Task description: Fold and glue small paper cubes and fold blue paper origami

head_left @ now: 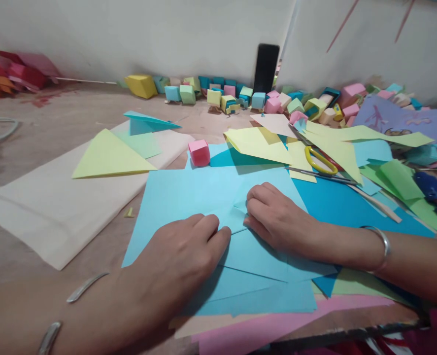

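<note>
Pinching raised flap (241, 201) of light-blue paper (257, 252) with my right hand (273, 212), fingers curled in; paper lies at clock centre. My left hand (188, 251), at 8 o'clock, rests on it, thumb and fingers bunched; cannot tell whether they grip. Pink cube (199, 153) at 11, yellow-handled scissors (308, 156) at 2, phone (266, 68) at 12.

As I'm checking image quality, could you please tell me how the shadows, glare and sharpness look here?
Head view: soft shadows beneath the left hand and right hand on the light blue paper; a glint on the right bracelet; the far-left red pieces look soft.
</note>
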Available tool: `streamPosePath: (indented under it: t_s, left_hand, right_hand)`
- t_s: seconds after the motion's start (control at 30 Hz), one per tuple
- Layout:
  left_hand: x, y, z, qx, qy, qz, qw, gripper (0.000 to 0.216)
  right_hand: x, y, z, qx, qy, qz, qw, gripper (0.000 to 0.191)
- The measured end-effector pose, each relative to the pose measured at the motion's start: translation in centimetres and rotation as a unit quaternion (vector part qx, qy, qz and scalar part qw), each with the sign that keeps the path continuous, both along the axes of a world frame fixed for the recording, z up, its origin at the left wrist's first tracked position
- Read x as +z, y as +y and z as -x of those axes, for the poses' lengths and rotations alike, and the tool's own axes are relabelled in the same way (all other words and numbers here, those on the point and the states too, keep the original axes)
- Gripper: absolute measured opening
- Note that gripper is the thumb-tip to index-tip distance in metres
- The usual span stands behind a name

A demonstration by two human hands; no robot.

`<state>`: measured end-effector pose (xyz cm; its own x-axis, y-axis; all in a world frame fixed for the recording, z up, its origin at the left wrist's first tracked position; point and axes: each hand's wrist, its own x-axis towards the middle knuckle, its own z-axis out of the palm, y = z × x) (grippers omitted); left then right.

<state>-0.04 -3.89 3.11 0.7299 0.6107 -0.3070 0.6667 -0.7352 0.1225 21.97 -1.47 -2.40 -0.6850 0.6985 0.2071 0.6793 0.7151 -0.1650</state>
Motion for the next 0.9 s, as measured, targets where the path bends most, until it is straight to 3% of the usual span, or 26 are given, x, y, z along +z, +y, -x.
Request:
streamPosePath:
  t_s: [0.23,0.53,0.7,0.9]
  left_hand:
    - [-0.1,0.0,-0.1,-0.010,-0.017,-0.016,1.000,0.049]
    - [0.0,0.5,-0.7,-0.014,0.045,0.026,0.999,0.049]
    - [-0.4,0.5,-0.6,-0.022,0.043,-0.007,0.999,0.045]
    - [-2.2,0.1,-0.1,-0.045,-0.021,-0.087,0.995,0.016]
  right_hand:
    - [0.0,0.0,0.0,-0.032,0.034,0.034,0.998,0.016]
    - [0.5,0.2,0.1,-0.060,0.050,0.076,0.994,0.015]
    - [0.5,0.5,0.0,-0.062,0.034,0.084,0.994,0.018]
    - [0.4,0.7,0.0,-0.053,0.031,0.079,0.995,0.020]
